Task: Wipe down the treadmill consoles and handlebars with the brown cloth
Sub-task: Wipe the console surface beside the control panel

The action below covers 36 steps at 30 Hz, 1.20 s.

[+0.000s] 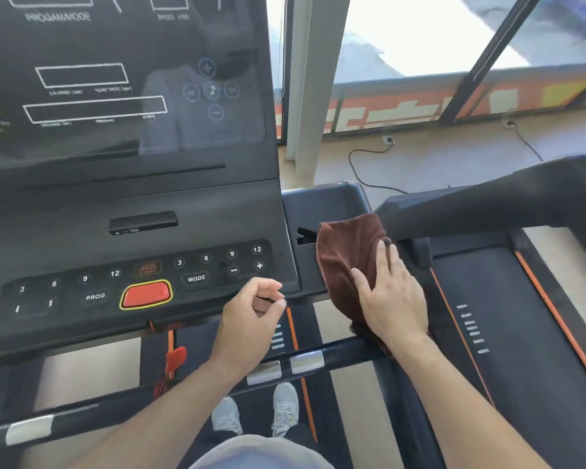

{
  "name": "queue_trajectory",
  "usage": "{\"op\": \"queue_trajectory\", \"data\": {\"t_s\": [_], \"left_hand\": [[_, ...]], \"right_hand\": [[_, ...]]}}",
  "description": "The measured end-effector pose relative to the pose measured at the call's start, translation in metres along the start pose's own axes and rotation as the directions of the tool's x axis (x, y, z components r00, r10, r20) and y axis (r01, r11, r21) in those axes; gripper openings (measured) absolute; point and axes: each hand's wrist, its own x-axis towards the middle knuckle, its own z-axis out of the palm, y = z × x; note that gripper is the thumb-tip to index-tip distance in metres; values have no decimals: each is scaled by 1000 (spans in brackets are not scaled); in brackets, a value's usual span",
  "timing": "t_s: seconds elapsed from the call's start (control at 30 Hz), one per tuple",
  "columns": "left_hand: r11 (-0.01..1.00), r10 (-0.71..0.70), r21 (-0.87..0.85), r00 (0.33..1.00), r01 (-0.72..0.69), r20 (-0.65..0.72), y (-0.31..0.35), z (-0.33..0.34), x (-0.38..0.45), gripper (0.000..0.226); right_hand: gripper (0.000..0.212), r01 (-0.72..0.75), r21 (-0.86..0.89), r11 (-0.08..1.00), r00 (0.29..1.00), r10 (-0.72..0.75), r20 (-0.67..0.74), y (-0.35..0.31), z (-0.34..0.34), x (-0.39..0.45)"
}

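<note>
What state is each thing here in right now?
Cloth: spread flat on the console's right side, under the right hand.
Right hand: fingers straight, pressing the cloth.
Left hand: loosely curled, holding nothing.
Screen: dark, unlit.
Red button: untouched.

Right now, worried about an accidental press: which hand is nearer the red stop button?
Left. The left hand hovers just right of the red stop button; the right hand presses the brown cloth farther right.

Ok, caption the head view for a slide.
Right hand presses brown cloth on treadmill console's right side; left hand hovers empty.
</note>
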Motion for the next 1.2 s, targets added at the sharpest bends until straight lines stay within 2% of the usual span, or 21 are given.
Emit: {"op": "queue_trajectory", "data": {"t_s": [0.07, 0.13, 0.27, 0.43, 0.6, 0.77, 0.87, 0.93, 1.0, 1.13, 1.2], "left_hand": [[1000, -8, 5, 1000, 8, -12, -2, -2, 2, 22], [1000, -14, 15, 1000, 15, -25, -4, -5, 3, 22], [1000, -18, 15, 999, 18, -51, -5, -8, 3, 22], [999, -9, 38, 996, 13, -91, -7, -13, 4, 23], [999, -29, 43, 996, 33, -86, -6, -11, 0, 20], [997, -29, 69, 998, 32, -49, -4, -3, -2, 17], [996, -36, 77, 999, 38, -27, -3, 3, -6, 16], [996, -50, 78, 999, 50, 1, -4, 8, -10, 14], [995, -64, 74, 998, 62, 26, -5, 14, -14, 14], [992, -71, 113, 995, 63, 66, -3, 27, -21, 13], [991, -75, 114, 992, 64, 99, -1, 37, -23, 10]], "right_hand": [[75, 95, -128, 987, 994, -101, -42, -2, 6, -3], [72, 210, -179, 961, 974, -221, -44, -10, 11, 0], [63, 466, -108, 878, 884, -468, 3, -46, 19, 17], [59, 530, -96, 843, 848, -527, 59, -79, 9, 67], [64, 482, -103, 870, 876, -473, 96, -94, -7, 126], [71, 325, -51, 944, 943, -320, 96, -63, -26, 156], [72, 191, 166, 967, 967, -214, 135, -32, -32, 144], [78, 71, 373, 925, 972, -148, 183, -13, -31, 126], [84, -25, 509, 861, 964, -113, 239, 3, -29, 100], [83, -68, 607, 792, 955, -125, 270, 29, -33, 41], [78, -70, 599, 798, 964, -101, 247, 39, -30, 13]]}}
